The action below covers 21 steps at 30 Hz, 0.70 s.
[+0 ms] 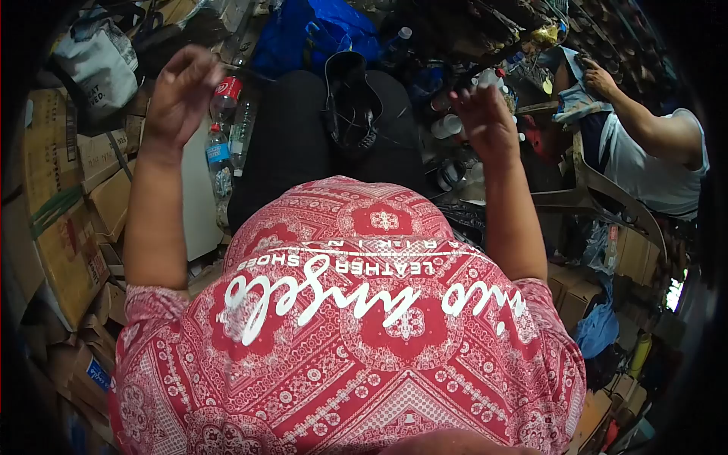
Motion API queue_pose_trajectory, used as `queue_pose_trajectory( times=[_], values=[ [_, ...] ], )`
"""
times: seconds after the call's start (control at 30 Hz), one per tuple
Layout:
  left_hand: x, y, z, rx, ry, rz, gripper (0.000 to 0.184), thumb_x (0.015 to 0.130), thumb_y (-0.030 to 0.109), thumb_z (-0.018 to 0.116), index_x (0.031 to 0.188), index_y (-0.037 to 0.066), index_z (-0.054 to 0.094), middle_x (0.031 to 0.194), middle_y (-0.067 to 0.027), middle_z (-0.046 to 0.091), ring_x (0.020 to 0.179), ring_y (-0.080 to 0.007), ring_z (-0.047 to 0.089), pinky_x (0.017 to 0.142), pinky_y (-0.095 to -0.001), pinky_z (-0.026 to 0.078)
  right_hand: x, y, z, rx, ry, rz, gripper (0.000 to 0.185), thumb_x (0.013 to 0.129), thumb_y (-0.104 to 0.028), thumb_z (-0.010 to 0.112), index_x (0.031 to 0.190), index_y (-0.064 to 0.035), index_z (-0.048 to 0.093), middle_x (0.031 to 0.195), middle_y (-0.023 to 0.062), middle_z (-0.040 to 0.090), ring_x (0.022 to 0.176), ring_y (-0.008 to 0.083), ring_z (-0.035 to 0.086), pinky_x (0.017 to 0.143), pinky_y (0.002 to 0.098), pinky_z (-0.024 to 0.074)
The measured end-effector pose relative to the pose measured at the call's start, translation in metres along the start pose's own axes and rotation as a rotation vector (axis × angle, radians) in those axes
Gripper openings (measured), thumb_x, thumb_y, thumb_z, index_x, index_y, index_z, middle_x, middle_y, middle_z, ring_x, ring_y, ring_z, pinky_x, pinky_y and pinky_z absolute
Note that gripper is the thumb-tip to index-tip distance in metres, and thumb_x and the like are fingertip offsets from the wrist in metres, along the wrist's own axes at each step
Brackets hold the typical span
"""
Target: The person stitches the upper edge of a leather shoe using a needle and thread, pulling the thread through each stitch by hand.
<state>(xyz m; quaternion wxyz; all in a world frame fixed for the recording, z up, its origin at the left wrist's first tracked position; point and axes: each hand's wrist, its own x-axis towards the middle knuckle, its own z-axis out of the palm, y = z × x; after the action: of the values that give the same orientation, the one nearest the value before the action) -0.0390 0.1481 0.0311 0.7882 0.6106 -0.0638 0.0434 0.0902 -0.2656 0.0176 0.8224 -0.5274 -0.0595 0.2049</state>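
Observation:
A black shoe upper [355, 102] rests on my lap between the dark-clothed thighs, its opening facing up. Pale thin strands show inside it. My left hand [182, 95] is raised to the left of the shoe, its fingers bent and pinched together. A thin dark line runs from near those fingertips towards the lap; what it is stays unclear. On the other side, my right hand [487, 125] is lifted away from the shoe, fingers bent but apart, with nothing visible in them. Neither hand touches the shoe.
Plastic bottles [218, 152] stand by my left thigh, beside cardboard boxes [57, 205]. A blue bag [315, 30] lies ahead. White-capped containers [447, 127] sit near my right hand. At the right, another person [652, 152] holds patterned cloth near a curved chair arm [626, 201].

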Motion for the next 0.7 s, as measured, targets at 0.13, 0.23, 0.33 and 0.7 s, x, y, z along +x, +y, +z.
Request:
queue_pose_trajectory(
  times=[0.13, 0.23, 0.33, 0.7],
  values=[
    [0.009, 0.022, 0.064, -0.470, -0.060, 0.038, 0.020, 0.094, 0.025, 0.056, 0.091, 0.005, 0.057, 0.088, -0.0050, 0.057, 0.076, -0.0135, 0.054, 0.070, -0.0266, 0.042, 0.007, -0.007, 0.038, 0.474, -0.267, 0.116, 0.023, 0.093, -0.034, 0.055, 0.087, -0.0117, 0.058, 0.085, 0.0028, 0.060, 0.073, 0.0115, 0.054, 0.085, 0.0363, 0.0483],
    [0.000, 0.016, 0.050, -0.535, -0.398, -0.099, 0.028, 0.095, 0.032, 0.054, 0.090, 0.005, 0.057, 0.088, -0.0046, 0.060, 0.072, -0.0168, 0.057, 0.070, -0.0297, 0.046, 0.003, -0.011, 0.018, 0.424, -0.617, 0.203, 0.020, 0.093, -0.031, 0.058, 0.085, -0.0126, 0.059, 0.079, 0.0014, 0.060, 0.073, 0.0091, 0.054, 0.076, 0.0317, 0.0474],
    [-0.023, -0.002, 0.029, 0.438, -0.222, -0.452, 0.024, 0.088, 0.026, 0.063, 0.086, 0.002, 0.060, 0.081, -0.0056, 0.061, 0.069, -0.0187, 0.059, 0.068, -0.0312, 0.048, -0.026, -0.011, 0.000, -0.694, -0.419, 0.361, 0.023, 0.087, -0.030, 0.066, 0.081, -0.0076, 0.063, 0.072, 0.0015, 0.058, 0.070, 0.0060, 0.053, 0.066, 0.0280, 0.0452],
    [-0.084, 0.032, -0.135, 1.803, 0.392, -0.321, 0.021, 0.077, 0.017, 0.069, 0.093, 0.003, 0.066, 0.092, -0.0151, 0.061, 0.087, -0.0323, 0.060, 0.077, -0.0390, 0.047, -0.099, -0.032, -0.193, -2.032, 0.054, 0.438, 0.027, 0.077, -0.025, 0.071, 0.087, -0.0010, 0.067, 0.086, 0.0193, 0.063, 0.084, 0.0343, 0.062, 0.073, 0.0403, 0.0487]
  ],
)
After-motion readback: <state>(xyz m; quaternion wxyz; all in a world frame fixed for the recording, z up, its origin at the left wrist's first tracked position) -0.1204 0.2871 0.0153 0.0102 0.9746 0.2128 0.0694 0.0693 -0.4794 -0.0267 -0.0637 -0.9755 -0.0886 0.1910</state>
